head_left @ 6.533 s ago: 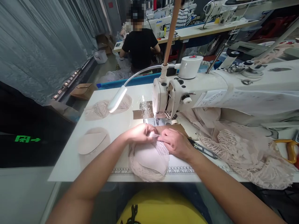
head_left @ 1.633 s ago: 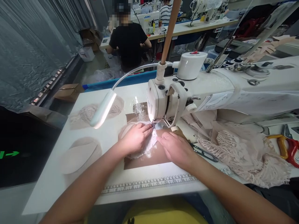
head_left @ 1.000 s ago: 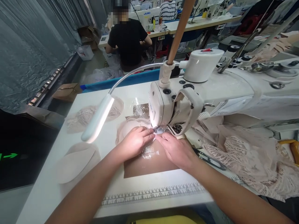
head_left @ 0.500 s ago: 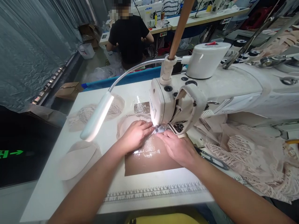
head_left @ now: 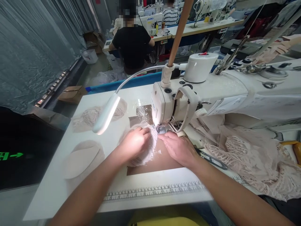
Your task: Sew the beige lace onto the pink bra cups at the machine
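Observation:
A pale pink lace cup piece [head_left: 150,146] lies at the needle of a white sewing machine [head_left: 162,103], its curved edge beside the presser foot [head_left: 161,129]. My left hand [head_left: 136,139] rests on this piece, fingers curled and closed on its lace. Just right of the foot, my right hand [head_left: 177,147] lies low with its fingers stretched toward the needle, the tips by the lace edge. Beneath both hands is a shiny brown sheet [head_left: 150,168] on the white table. The right hand's underside is hidden.
A lamp [head_left: 107,114] on a bendable neck hangs over the table's left side. Several cup pieces [head_left: 82,160] lie at left, and lace fabric [head_left: 246,157] is heaped at right. A printed ruler [head_left: 155,192] runs along the front edge. Ahead sits a person in black [head_left: 133,45].
The lace piece has turned and come toward me, now covering part of the brown sheet. My left hand has drawn back slightly from the needle and curled; the right hand stays near the foot.

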`<state>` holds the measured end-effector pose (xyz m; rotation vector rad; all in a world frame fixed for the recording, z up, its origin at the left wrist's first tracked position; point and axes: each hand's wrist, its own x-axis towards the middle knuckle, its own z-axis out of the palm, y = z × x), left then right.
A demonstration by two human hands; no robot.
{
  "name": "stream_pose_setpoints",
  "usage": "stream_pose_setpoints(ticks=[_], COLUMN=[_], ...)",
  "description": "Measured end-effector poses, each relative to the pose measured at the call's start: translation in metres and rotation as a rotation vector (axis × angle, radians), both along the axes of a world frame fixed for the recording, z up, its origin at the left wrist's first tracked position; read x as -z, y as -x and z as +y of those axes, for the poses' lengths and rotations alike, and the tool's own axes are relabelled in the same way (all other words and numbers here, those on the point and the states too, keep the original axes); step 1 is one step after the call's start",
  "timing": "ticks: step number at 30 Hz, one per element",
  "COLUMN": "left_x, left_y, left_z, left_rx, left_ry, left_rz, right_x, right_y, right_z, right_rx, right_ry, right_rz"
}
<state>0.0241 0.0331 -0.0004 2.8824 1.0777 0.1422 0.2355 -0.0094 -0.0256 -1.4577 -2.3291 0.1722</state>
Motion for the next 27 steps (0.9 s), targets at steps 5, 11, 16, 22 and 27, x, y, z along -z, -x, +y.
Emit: stream_pose_setpoints(ticks=[5,11,16,22,27], left_x=[0.001,0.011,0.016,0.013,0.010], left_y=[-0.004,-0.012,-0.019,-0.022,-0.014], left_z=[-0.007,-0.007,-0.010,-0.014,-0.016], left_rx=[0.027,0.035,-0.009,-0.023,-0.007], left_ry=[0.059,0.015,-0.004,-0.014,0.014], left_rz=[-0.100,-0.071,-0.049,-0.042,-0.078], right_x=[-0.004,-0.004,-0.003,-0.003,-0.003], right_y=[-0.001,-0.001,0.000,-0.001,-0.002], right_z=[-0.001,-0.002,-0.001,-0.001,-0.002], right_rx=[-0.051,-0.040,-0.030,-0.037,-0.052], right_ry=[0.022,0.005,-0.005,0.014,-0.002], right_rz=[-0.012,-0.035,-0.050,-0.065,-0.053])
